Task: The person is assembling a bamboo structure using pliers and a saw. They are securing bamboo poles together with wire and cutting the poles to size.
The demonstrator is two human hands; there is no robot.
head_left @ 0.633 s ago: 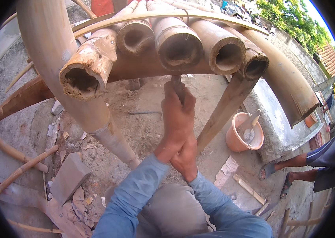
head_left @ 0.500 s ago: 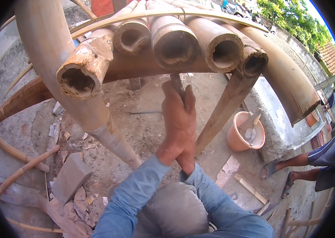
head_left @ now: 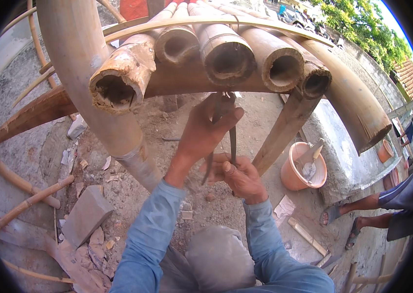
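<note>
A pair of dark metal pincers (head_left: 232, 134) stands with its head up just beneath the cut bamboo ends and its two handles apart. My left hand (head_left: 200, 128) is closed around its upper part, close to the jaws. Lower down, my right hand (head_left: 241, 179) has its fingers bent at the lower end of a handle. Above both hands runs a thick horizontal bamboo beam (head_left: 182, 80), carrying several bamboo poles (head_left: 228, 61) with open ends toward me. What the jaws touch is too small to tell.
A slanting bamboo post (head_left: 77, 73) rises on the left, and a thinner support (head_left: 284, 132) on the right. An orange bucket (head_left: 294, 178) holding a trowel stands by a concrete slab (head_left: 338, 146). At lower left lies a grey block (head_left: 87, 215). Another person's legs (head_left: 362, 210) show at right.
My hands, together around the tool before, are now apart. The right hand has moved down and right to the handle ends, and the pincers' handles now show spread.
</note>
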